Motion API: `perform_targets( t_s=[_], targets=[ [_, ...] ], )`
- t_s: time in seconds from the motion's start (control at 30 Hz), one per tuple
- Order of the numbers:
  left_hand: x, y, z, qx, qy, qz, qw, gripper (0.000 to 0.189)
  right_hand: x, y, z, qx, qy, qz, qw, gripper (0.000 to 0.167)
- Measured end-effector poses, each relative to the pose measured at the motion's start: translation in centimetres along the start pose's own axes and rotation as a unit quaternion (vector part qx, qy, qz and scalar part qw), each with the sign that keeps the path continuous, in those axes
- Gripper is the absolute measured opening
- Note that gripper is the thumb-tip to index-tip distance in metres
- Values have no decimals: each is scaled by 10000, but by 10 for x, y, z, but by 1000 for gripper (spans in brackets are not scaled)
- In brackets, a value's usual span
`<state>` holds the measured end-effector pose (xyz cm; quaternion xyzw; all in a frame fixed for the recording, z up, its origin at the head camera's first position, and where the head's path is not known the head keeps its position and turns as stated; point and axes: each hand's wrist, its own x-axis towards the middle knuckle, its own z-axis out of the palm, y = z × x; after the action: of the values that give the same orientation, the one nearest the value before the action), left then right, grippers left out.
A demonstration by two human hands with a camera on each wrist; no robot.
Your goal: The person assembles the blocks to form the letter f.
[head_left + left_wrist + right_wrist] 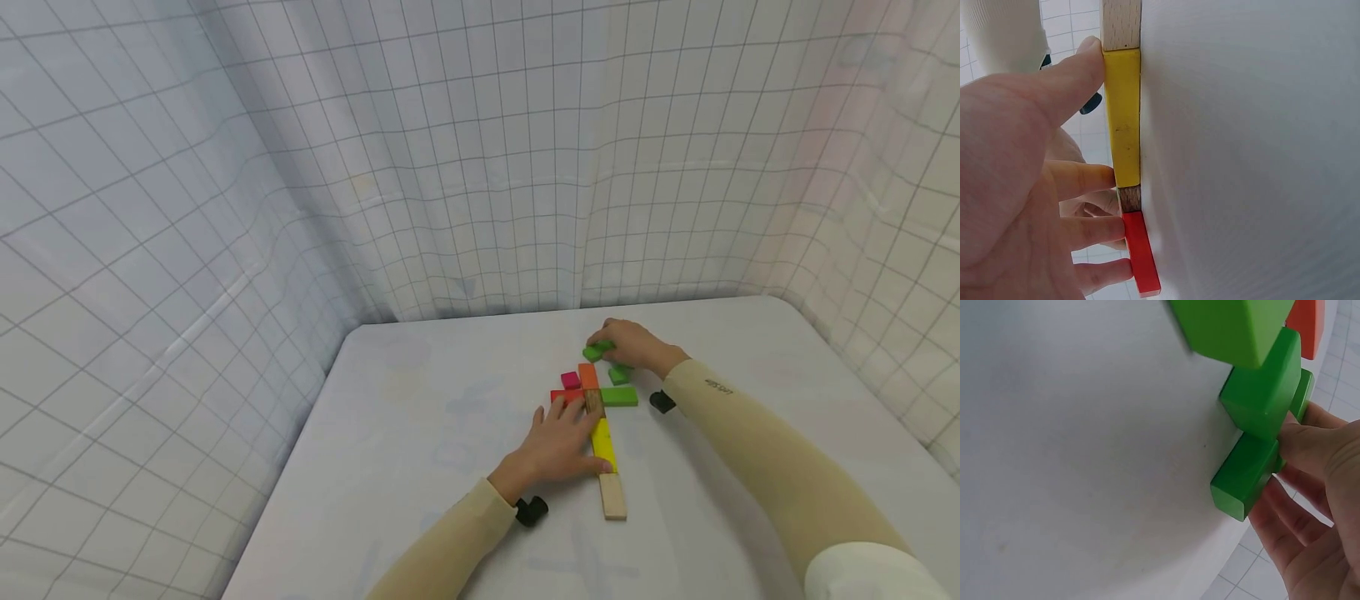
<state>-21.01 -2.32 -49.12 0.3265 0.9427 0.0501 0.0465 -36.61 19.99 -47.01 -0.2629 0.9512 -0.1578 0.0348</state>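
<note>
My left hand (pixel 557 448) lies palm down with its fingers spread over a row of wooden blocks. In the left wrist view its thumb touches near the joint of the plain wood block (pixel 1121 25) and the yellow block (pixel 1124 119), while fingertips rest on the yellow block and the red block (pixel 1141 253). A brown block (pixel 593 403) sits in the row's crossing, a long green block (pixel 619 397) on its right and an orange block (pixel 588 376) beyond. My right hand (pixel 633 343) pinches a small green block (pixel 604 345) beside another green block (pixel 591 354).
A pink block (pixel 571 381) sits left of the orange one. Another short green block (pixel 619 375) lies under the right wrist. The white table (pixel 420 433) is backed by a gridded white curtain (pixel 510 167). Dark wrist devices (pixel 532 511) show at both wrists.
</note>
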Motion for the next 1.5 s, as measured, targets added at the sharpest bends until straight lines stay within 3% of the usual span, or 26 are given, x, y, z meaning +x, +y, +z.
perform_targets(
  t_s=[0.53,0.9,1.5],
  targets=[
    [-2,1,-2,-7,-29,33,10000,87,4,4,5,-271,26,-207,9994,39],
    [-1,1,-3,-16,-12,39,10000,87,1,-2,5,-134,60,-401,9991,42],
    [-3,2,-3,-4,-46,23,10000,88,5,-3,9,-27,31,-332,9994,41]
  ],
)
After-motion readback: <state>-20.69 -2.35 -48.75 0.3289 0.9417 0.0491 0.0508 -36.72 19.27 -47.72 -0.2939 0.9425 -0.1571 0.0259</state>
